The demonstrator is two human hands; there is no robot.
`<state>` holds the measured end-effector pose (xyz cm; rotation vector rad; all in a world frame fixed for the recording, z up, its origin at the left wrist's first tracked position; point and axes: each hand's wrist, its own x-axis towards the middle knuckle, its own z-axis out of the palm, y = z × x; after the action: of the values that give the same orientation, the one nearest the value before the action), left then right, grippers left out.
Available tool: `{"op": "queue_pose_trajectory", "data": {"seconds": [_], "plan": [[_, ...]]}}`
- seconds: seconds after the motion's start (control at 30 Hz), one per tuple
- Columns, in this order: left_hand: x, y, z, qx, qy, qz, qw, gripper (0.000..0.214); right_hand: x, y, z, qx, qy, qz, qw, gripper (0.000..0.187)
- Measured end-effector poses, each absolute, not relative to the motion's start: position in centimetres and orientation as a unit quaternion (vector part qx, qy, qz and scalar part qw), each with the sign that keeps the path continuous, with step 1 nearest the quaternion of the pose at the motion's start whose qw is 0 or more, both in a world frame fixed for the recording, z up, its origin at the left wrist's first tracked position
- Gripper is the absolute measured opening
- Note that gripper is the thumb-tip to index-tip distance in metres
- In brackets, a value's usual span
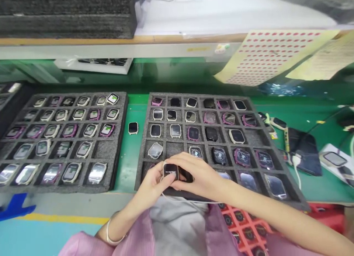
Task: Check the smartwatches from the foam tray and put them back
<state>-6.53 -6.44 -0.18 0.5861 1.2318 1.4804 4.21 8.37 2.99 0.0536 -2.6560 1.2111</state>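
A square smartwatch case (170, 170) with a dark lit screen and small white text is between my hands, above the front edge of the right foam tray (174, 148). My left hand (149, 185) grips its left side and lower edge, thumb on the front. From the right, my right hand (203, 175) curls its fingers over the top of the same watch. A thin white cable (188, 201) runs below my hands; where its end sits is hidden. Several watch cases fill the tray's compartments around them, some covered by my right arm.
Another foam tray (118, 145) of watch cases lies at left. One watch case (133, 128) rests on the green table between the trays. At right are a black pouch (304, 152), a white charger plug (296, 160) and a white box (329, 149). A red crate (246, 226) stands below the table edge.
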Motion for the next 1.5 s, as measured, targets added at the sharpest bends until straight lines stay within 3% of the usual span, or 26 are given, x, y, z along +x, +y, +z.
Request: {"op": "queue_pose_trajectory", "data": {"seconds": [0.1, 0.3, 0.47, 0.93, 1.13, 1.37, 1.5], "plan": [[-6.7, -6.4, 0.0, 0.251, 0.515, 0.619, 0.537, 0.027, 4.3, 8.8, 3.3, 0.015, -0.896, 0.433, 0.102, 0.039], [-7.4, -7.1, -0.2, 0.273, 0.391, 0.618, 0.624, 0.036, 4.3, 9.5, 3.5, 0.028, -0.792, 0.609, 0.045, 0.032], [-7.7, -7.5, -0.8, 0.271, 0.347, 0.618, 0.651, 0.034, 3.9, 8.9, 2.4, 0.011, -0.75, 0.656, 0.09, 0.031], [-7.6, -7.6, -0.8, 0.276, 0.369, 0.612, 0.642, 0.036, 4.0, 9.3, 2.4, 0.07, -0.823, 0.548, 0.133, 0.029], [-6.8, -7.3, -0.1, 0.24, 0.432, 0.637, 0.592, 0.032, 4.5, 9.1, 3.6, 0.068, -0.891, 0.432, 0.119, 0.059], [-6.2, -7.3, -0.1, 0.276, 0.496, 0.623, 0.538, 0.03, 5.1, 8.3, 3.8, 0.044, -0.936, 0.329, 0.12, 0.039], [-6.3, -7.4, -0.5, 0.281, 0.464, 0.633, 0.552, 0.045, 4.8, 9.0, 4.3, 0.04, -0.932, 0.341, 0.118, 0.039]]}}
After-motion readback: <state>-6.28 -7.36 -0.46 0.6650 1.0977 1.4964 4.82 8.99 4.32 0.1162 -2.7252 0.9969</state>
